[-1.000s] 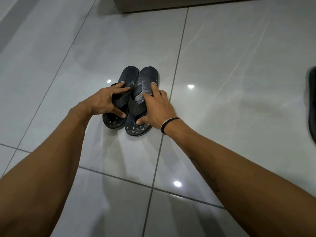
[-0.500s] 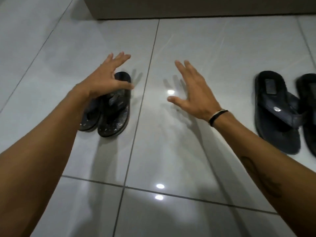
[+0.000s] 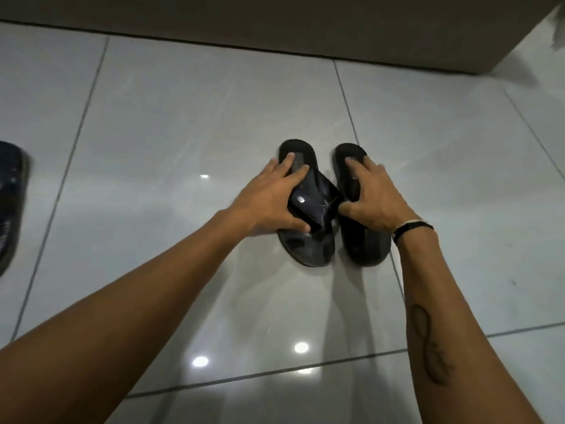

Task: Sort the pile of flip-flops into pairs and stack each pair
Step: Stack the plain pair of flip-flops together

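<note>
Two black flip-flops lie side by side at the floor's centre, left hand point(image 3: 269, 203) clamped on the left flip-flop point(image 3: 305, 209), right hand point(image 3: 371, 198) pressing the right flip-flop point(image 3: 363, 215). Smooth tile point(image 3: 183, 117) may let them skid during stacking. Another sandal point(image 3: 9, 203) waits at nine o'clock.

The two flip-flops just beside each other are black: the left flip-flop point(image 3: 308, 237) has a glossy black strap with a small silvery mark and pale glints on it, and the right flip-flop point(image 3: 365, 243) is plain matte black. Well to the left of the left flip-flop, at the picture's edge, a blurred dark blue flip-flop point(image 3: 9, 203) shows pale flecks. The floor point(image 3: 183, 117) under them is glossy pale grey tile with dark grout lines, faint whitish streaks and bright white light spots. Beyond the left flip-flop, a dark brown-grey base point(image 3: 275, 22) runs along the floor. A black-and-white wristband point(image 3: 411, 228) sits just right of the right flip-flop, and a dark looping tattoo point(image 3: 428, 344) marks the forearm nearer than it.
</note>
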Available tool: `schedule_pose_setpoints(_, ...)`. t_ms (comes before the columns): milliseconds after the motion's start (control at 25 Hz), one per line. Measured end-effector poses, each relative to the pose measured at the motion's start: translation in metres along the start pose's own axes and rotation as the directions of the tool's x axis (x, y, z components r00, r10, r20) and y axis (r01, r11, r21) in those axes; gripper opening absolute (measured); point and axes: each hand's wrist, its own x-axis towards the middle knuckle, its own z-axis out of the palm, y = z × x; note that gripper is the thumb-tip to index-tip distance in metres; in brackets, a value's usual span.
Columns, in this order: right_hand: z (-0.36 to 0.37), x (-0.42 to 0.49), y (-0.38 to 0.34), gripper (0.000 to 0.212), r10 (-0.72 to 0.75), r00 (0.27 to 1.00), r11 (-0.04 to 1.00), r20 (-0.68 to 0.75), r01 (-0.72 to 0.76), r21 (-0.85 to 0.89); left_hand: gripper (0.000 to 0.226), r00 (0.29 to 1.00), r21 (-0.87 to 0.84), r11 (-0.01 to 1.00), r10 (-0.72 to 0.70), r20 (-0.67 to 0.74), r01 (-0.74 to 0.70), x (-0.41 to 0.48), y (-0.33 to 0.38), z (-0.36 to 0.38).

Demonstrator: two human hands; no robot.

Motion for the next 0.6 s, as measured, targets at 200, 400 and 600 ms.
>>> schedule_pose_setpoints(200,0.009,0.003,0.037,0.118,0.004,0.987,1.0,0.163,0.0,-0.025,0.137,0.999,0.108,0.994,0.02,0.046,-0.025,0.018,-0.001,0.012)
schedule_pose_setpoints(400,-0.01,0.008,0.094,0.11,0.103,0.99,0.995,0.098,-0.103,-0.004,0.134,0.995,0.151,0.985,0.08,0.053,-0.088,0.052,0.057,0.029)
schedule_pose_setpoints(600,-0.042,0.003,0.177,0.105,0.224,0.966,0.97,0.129,-0.234,0.07,0.13,0.994,0.103,0.991,0.08,0.071,-0.087,0.095,0.15,0.074)
